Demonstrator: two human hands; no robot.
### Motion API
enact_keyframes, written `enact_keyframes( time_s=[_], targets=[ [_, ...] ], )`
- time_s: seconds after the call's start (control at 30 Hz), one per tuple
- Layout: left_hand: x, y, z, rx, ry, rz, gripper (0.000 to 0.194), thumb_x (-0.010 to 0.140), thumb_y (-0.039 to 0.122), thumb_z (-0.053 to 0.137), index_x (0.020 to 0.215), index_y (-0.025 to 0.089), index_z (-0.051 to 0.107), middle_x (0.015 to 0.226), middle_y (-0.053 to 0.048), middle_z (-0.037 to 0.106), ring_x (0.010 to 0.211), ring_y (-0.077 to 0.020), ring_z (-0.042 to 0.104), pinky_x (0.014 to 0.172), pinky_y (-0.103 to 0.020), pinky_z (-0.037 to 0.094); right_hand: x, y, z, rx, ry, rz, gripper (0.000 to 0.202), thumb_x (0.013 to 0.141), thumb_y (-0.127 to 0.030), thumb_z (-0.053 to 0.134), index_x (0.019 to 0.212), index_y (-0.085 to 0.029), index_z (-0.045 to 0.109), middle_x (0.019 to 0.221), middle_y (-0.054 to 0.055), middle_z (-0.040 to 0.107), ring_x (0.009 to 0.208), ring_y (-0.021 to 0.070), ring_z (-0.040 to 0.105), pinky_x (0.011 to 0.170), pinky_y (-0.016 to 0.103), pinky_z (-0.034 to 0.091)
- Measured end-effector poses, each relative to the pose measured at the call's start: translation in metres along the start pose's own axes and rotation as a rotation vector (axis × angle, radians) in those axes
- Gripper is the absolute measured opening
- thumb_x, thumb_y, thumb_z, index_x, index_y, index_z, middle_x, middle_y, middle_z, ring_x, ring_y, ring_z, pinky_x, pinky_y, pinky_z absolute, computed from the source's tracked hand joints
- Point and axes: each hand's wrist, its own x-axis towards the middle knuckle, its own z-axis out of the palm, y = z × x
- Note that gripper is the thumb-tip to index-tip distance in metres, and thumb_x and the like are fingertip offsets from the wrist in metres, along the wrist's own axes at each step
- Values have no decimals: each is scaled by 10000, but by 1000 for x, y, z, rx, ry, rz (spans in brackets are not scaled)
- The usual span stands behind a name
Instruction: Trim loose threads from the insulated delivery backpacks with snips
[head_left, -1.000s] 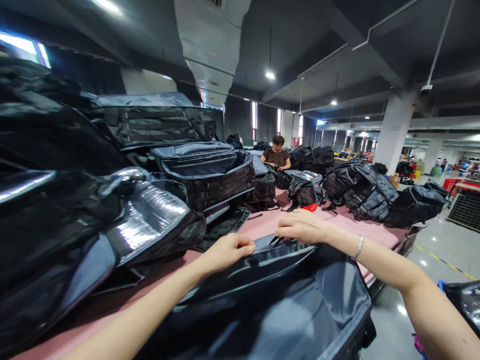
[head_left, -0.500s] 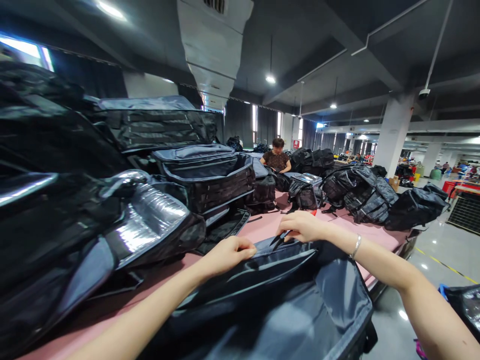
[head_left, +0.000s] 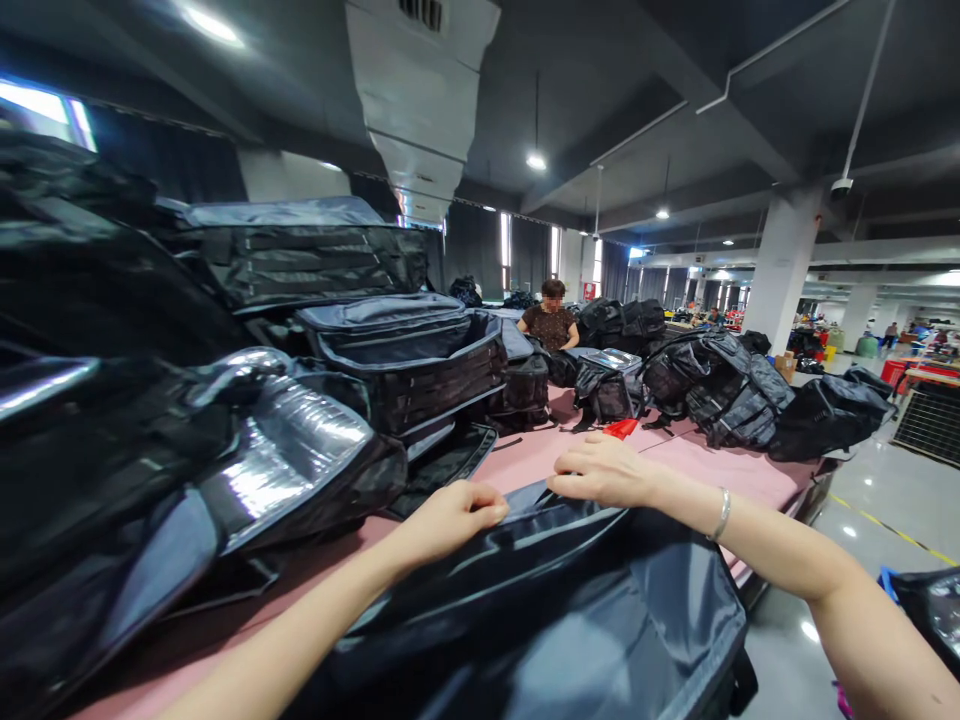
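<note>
A dark grey bag [head_left: 570, 610] lies in front of me on the pink table [head_left: 540, 455], its far edge raised. My left hand [head_left: 450, 518] pinches that far edge at the left, fingers curled over the fabric. My right hand [head_left: 604, 470] grips the same edge further right, knuckles up, a bracelet on its wrist. Whether a zip pull sits under the fingers is hidden.
Piles of black and grey bags [head_left: 405, 350] tower at my left. More bags [head_left: 712, 385] crowd the table's far end, where a person [head_left: 553, 318] sits. A small red object [head_left: 621, 428] lies beyond my right hand. A pillar [head_left: 780, 265] and shiny floor are at right.
My right hand slid slightly left and down along the bag's edge; the dark strip seen under its fingers is now covered. My left hand shifted a little right on the edge.
</note>
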Motion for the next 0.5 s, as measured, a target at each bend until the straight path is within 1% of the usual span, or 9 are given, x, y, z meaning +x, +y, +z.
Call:
enact_keyframes(
  time_s=[0.23, 0.37, 0.5],
  targets=[
    [1, -4, 0, 22, 9, 8, 371, 636, 502, 429, 642, 161, 577, 652, -9, 513, 690, -189, 456, 662, -277, 345, 4, 5, -1, 93, -89, 14, 117, 932, -192, 469, 991, -213, 567, 952, 13, 608, 823, 144, 502, 663, 293, 314],
    [-1, -3, 1, 23, 18, 7, 366, 646, 507, 425, 611, 165, 549, 628, 1, 474, 662, -174, 425, 636, -272, 325, 6, 7, -6, 128, -84, 11, 132, 910, -149, 484, 982, -202, 582, 965, 27, 618, 839, 158, 509, 655, 303, 317],
    [-2, 0, 1, 17, 19, 5, 353, 639, 501, 428, 595, 168, 537, 629, 5, 461, 658, -169, 420, 626, -267, 320, 6, 9, -7, 139, -84, 2, 143, 921, -170, 467, 1005, -197, 580, 945, 27, 626, 817, 159, 515, 647, 301, 318]
  ],
)
